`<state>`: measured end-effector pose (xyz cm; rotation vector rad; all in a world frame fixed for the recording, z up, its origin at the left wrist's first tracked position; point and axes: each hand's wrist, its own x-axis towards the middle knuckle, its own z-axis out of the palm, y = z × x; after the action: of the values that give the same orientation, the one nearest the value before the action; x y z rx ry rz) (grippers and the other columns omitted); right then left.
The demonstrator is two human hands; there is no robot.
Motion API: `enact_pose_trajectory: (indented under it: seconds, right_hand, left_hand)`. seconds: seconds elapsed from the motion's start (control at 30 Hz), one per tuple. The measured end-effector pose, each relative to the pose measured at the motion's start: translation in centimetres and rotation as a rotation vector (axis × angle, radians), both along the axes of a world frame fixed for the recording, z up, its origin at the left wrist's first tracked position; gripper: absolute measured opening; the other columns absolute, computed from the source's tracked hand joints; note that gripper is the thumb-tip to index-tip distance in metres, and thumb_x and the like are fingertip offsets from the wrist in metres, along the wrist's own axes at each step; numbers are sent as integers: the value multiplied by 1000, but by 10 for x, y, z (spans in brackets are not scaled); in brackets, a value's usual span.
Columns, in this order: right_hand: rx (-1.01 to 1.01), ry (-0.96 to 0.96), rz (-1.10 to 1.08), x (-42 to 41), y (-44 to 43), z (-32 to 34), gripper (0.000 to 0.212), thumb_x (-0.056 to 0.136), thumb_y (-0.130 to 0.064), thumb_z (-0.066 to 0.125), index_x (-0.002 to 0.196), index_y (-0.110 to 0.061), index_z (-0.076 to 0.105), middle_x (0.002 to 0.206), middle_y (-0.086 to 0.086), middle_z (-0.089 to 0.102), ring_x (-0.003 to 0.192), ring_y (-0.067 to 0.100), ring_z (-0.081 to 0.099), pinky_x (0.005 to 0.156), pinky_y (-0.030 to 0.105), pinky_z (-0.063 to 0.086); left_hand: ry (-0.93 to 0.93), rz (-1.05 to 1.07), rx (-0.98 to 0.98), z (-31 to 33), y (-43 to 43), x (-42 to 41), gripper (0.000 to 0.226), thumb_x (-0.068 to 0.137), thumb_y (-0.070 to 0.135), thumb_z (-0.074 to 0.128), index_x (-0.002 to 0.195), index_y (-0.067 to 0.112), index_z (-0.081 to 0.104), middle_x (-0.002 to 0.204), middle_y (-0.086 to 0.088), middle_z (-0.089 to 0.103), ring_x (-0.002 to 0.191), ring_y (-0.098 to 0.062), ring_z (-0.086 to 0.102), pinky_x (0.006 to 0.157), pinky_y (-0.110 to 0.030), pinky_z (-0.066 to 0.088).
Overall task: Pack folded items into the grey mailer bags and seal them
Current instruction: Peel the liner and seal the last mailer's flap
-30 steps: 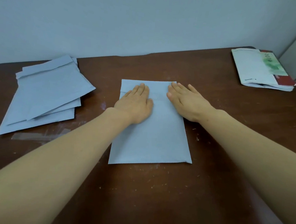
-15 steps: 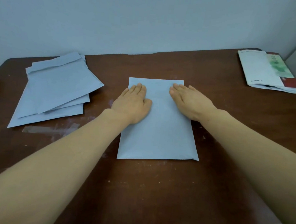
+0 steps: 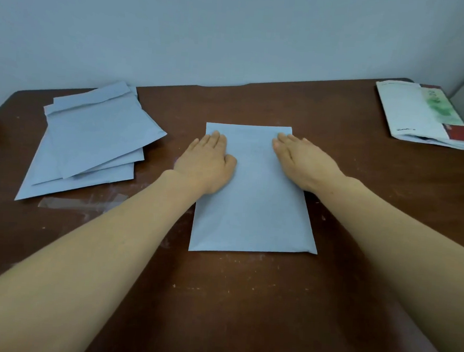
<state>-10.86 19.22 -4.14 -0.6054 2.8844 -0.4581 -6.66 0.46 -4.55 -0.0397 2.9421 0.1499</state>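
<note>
A grey mailer bag [image 3: 253,205] lies flat in the middle of the brown table, its flap folded down at the far end. My left hand [image 3: 207,166] presses palm-down on its upper left part. My right hand [image 3: 305,164] lies flat on its upper right edge. Neither hand grips anything, and the fingers of both are stretched out side by side. A stack of several grey mailer bags [image 3: 90,141] lies fanned out at the left. Folded items [image 3: 427,115], white with green and red print, are piled at the far right corner.
The brown table [image 3: 243,308] is scuffed, with its front edge near the bottom of the view. A strip of clear tape [image 3: 83,204] sticks to the wood below the left stack. A pale wall runs behind the table.
The flap line seen a second ago near the mailer's far end no longer shows. Both hands have spread slightly apart along that end. The view has shifted a little.
</note>
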Motion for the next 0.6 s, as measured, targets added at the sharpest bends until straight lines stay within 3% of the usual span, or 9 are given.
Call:
enact_pose_trajectory:
  seconds: [0.07, 0.13, 0.27, 0.37, 0.47, 0.6]
  right_hand:
    - [70, 27, -53, -2, -1, 3, 43, 102, -20, 16, 130, -4, 45, 141, 17, 42, 134, 28, 33, 115, 37, 13]
    - [116, 77, -19, -4, -15, 2, 42, 100, -22, 19, 121, -6, 51, 136, 20, 44, 130, 31, 36, 114, 41, 17]
    - [86, 14, 127, -3, -20, -9, 47, 101, -32, 18, 144, -19, 31, 157, 9, 18, 144, 20, 16, 116, 37, 9]
    - [137, 27, -16, -6, 2, -4, 47, 100, -31, 18, 137, -11, 40, 146, 15, 34, 137, 27, 29, 112, 39, 19]
    - [199, 111, -207, 5, 18, 7, 55, 98, -44, 22, 114, -3, 54, 124, 17, 50, 118, 34, 45, 99, 43, 33]
    - [229, 57, -313, 34, 21, 18, 71, 81, -72, 37, 111, -11, 58, 121, 13, 50, 117, 33, 42, 96, 43, 34]
  left_hand:
    - [20, 29, -19, 1, 1, -2, 58, 100, 32, 16, 148, 2, 11, 157, -14, 10, 146, -25, 9, 119, -37, 5]
    - [51, 11, -13, 0, 10, -3, 60, 100, 37, 17, 148, 1, 13, 157, -15, 13, 145, -25, 11, 118, -38, 5]
    - [20, 8, 9, -6, 15, 1, 69, 98, 49, 17, 149, 5, 3, 159, -11, 1, 147, -22, 1, 119, -35, 2]
    - [6, 101, 17, -2, 13, 5, 73, 97, 51, 17, 149, 2, 2, 158, -14, 0, 147, -25, 1, 119, -37, 3]
    - [82, 184, 96, 8, 18, 19, 64, 99, 39, 25, 147, -2, 11, 157, -17, 10, 142, -32, 18, 114, -40, 19]
    - [66, 221, 107, 24, 28, 47, 69, 92, 37, 43, 144, 2, 16, 143, -17, 27, 129, -36, 27, 97, -41, 35]
